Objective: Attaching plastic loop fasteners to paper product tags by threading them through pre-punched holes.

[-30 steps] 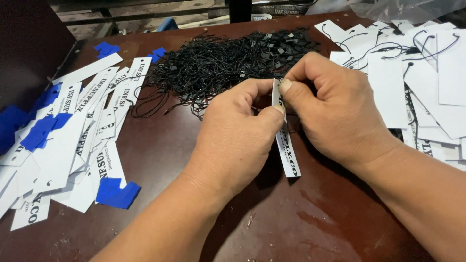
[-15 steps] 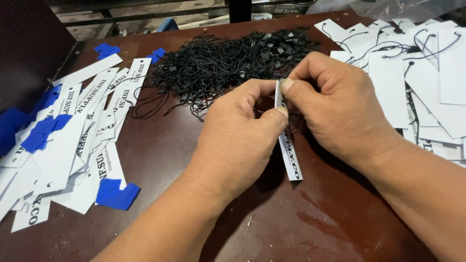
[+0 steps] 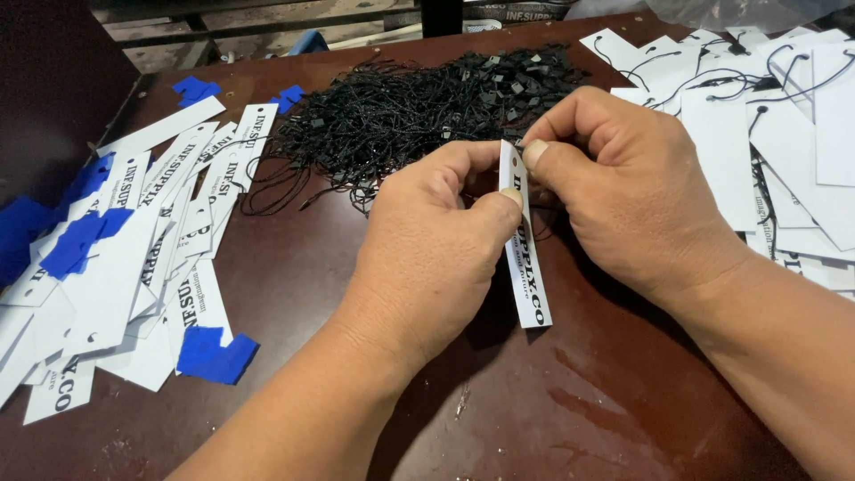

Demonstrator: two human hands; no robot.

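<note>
both the left hand (image 3: 427, 240) and right hand (image 3: 623, 191) pinch the top of a narrow white printed paper tag (image 3: 525, 245), apparently mid-stringing, beside the tangled pile of black string loops (image 3: 401, 111).

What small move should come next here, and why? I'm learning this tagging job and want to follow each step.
Probably feed a string end through the top of the white tag. Both the left hand and right hand pinch the tag's upper end, held on edge just in front of the pile of black strings. The tags on the right already carry strings; the stack on the left shows none.
</note>
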